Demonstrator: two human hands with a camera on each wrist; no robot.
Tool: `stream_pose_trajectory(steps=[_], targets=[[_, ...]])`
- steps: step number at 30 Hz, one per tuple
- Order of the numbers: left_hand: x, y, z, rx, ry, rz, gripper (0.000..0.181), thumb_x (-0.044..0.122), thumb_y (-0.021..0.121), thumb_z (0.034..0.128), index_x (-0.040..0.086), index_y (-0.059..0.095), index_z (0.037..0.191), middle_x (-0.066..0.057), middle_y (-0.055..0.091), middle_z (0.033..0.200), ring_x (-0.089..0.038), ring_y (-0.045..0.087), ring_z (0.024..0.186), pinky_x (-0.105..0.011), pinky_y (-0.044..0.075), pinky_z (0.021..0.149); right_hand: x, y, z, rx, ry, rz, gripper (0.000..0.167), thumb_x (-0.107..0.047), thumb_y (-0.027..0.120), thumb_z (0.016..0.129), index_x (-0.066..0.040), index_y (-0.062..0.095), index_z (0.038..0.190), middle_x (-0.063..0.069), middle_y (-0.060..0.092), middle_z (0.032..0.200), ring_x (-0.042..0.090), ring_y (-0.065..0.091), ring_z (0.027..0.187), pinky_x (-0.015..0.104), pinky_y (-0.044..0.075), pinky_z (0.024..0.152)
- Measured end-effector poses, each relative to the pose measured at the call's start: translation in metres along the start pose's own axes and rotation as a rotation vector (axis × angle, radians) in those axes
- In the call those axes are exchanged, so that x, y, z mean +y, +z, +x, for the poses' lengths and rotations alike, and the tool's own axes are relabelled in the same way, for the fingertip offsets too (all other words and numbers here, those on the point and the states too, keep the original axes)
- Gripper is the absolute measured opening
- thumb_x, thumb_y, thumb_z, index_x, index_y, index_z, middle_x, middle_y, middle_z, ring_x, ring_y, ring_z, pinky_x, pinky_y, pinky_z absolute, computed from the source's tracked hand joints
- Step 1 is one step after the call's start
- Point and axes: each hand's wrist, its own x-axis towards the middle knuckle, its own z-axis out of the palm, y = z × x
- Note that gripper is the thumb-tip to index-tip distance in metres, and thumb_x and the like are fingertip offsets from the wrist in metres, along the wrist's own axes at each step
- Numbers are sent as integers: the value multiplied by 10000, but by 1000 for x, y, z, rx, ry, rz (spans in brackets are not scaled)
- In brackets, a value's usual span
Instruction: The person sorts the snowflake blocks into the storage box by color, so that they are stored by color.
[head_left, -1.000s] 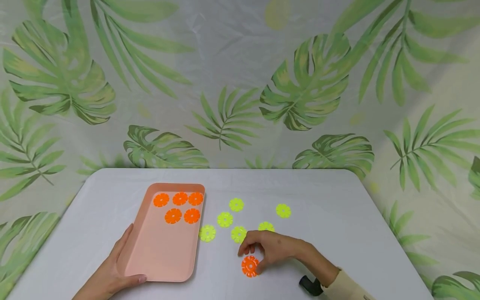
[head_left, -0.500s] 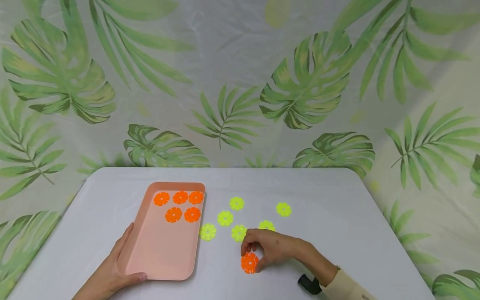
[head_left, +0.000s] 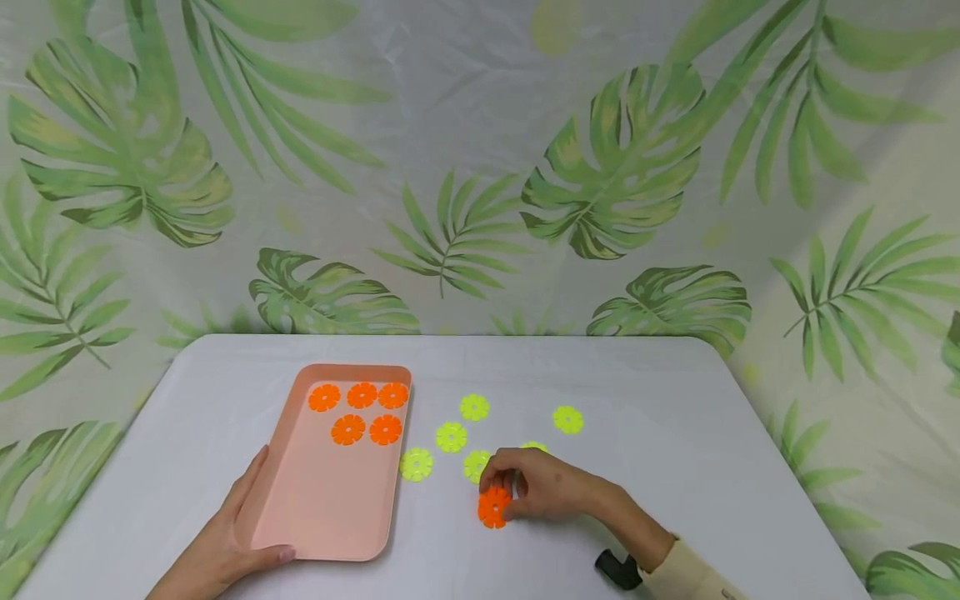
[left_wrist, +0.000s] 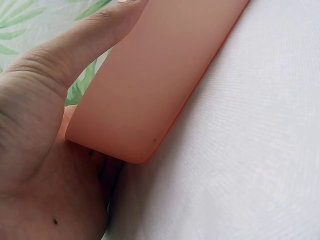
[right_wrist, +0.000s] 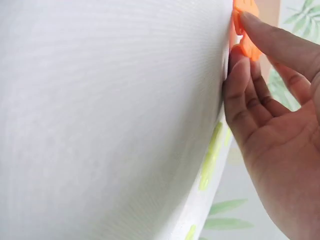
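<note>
My left hand [head_left: 217, 546] grips the near left corner of a pink tray [head_left: 322, 508], its thumb over the near rim; the left wrist view shows that hand [left_wrist: 35, 135] against the tray's side wall [left_wrist: 145, 75]. Several orange flower-shaped discs [head_left: 348, 430] lie in the tray's far part. Right of the tray, my right hand [head_left: 551, 487] pinches another orange disc [head_left: 493, 509] between thumb and fingers. In the right wrist view the orange piece [right_wrist: 247, 30] shows at the fingertips of that hand [right_wrist: 285, 130].
Several yellow-green discs [head_left: 452, 437] lie on the white table [head_left: 637, 417] between the tray and my right hand and beyond it, one [head_left: 567, 420] farther right. One is partly hidden behind my right hand. A leaf-print cloth [head_left: 465, 125] hangs behind the table.
The orange disc at my right hand has moved slightly away from the table's near edge and is tilted up in the fingers. My left hand and the tray have stayed in place.
</note>
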Motion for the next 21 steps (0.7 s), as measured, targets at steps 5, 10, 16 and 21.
stream_pose_trajectory(steps=[5,10,16,21], targets=[[0,-1,1,-9,-17,11,1244,307,861,847,392,-63,1675,-161,134,1745,273,188,1218,-56,275,881,4,-2,2,3,30,54,304,-84,848,857,-255,730,1080,-85,677,974,50,593,862,191,529,751],[1,-1,0,-7,-17,5,1240,302,860,847,404,-59,1673,-161,141,1742,291,175,1196,-60,281,880,3,-5,8,-19,36,83,259,-91,818,889,-243,741,1084,-73,661,939,26,567,839,181,514,736],[2,0,0,-12,-35,-4,1253,303,868,842,402,-65,1672,-166,135,1742,120,250,1344,-54,276,883,0,-9,16,-23,27,110,264,-66,797,901,-222,743,1107,-48,663,937,33,580,838,196,529,735],[3,-2,2,-29,-63,1,1258,318,862,848,407,-89,1667,-159,119,1750,-293,311,1424,-93,302,897,-4,-11,24,-15,17,132,252,-48,764,920,-193,742,1125,-8,682,966,63,594,850,203,535,756]])
